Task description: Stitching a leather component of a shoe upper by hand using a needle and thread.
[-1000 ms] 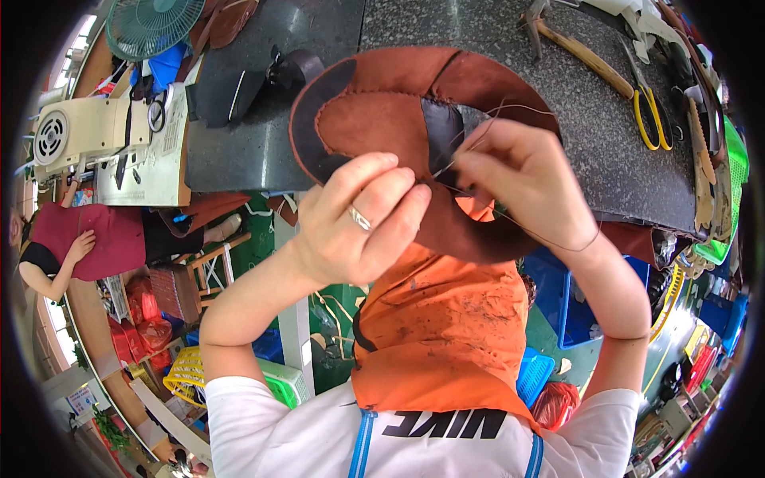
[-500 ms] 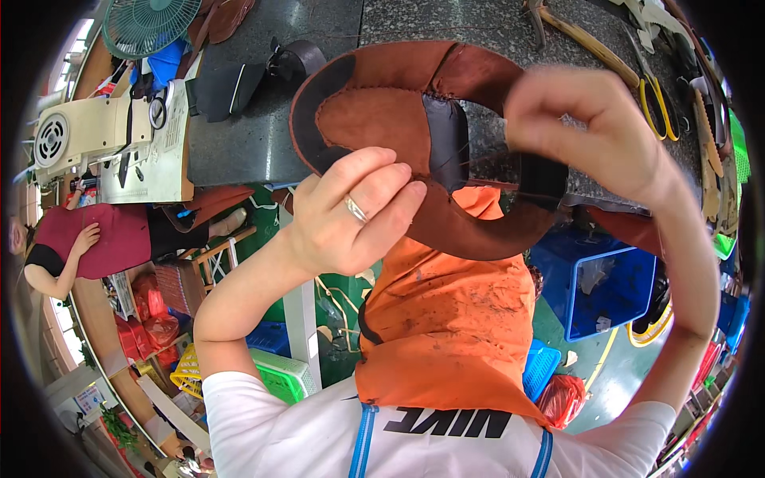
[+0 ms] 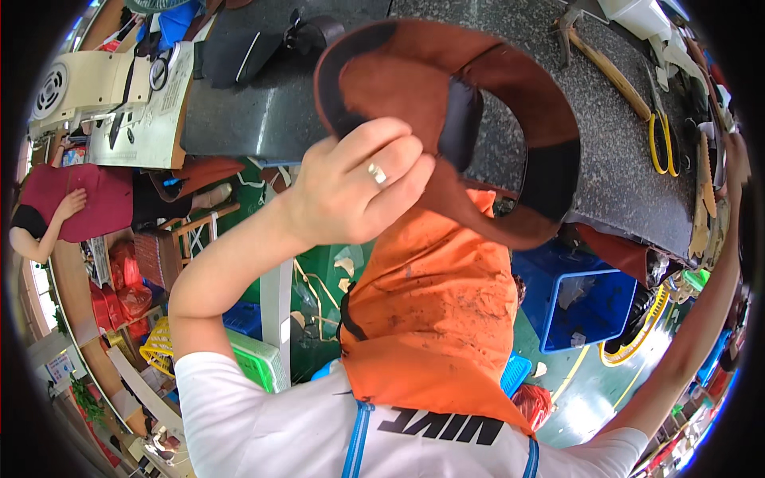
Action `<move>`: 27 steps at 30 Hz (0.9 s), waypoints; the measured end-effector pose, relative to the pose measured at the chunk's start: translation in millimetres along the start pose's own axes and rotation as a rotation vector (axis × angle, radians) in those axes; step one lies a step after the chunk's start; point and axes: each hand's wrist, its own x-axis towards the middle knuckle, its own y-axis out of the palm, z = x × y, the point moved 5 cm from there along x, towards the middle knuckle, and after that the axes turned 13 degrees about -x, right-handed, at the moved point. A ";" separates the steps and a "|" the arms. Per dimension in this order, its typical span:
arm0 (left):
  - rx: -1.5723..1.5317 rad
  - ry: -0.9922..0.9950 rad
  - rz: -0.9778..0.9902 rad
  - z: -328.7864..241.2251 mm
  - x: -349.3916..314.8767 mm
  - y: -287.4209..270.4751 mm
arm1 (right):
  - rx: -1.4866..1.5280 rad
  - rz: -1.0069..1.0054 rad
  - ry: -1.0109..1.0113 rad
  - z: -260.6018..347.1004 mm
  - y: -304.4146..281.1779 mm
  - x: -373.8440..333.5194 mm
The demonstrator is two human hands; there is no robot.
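Leather ring (image 3: 398, 88) in left hand (image 3: 347, 187)

Head view: left fingers pinch it, at the dark worktop's (image 3: 629, 171) near edge. Right hand (image 3: 735, 151) reaches far right — whether its fingers pinch, I cannot tell. Likely hand-stitching — next move seemingly calls for even tension.

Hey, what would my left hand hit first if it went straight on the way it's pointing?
Probably the black flap of the leather piece your left hand is holding, just ahead in the picture, though depth is unclear.
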 end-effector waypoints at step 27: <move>-0.040 0.002 0.092 -24.5 -2.8 -12.4 | 0.727 -0.440 -1.050 368.7 -92.1 -165.9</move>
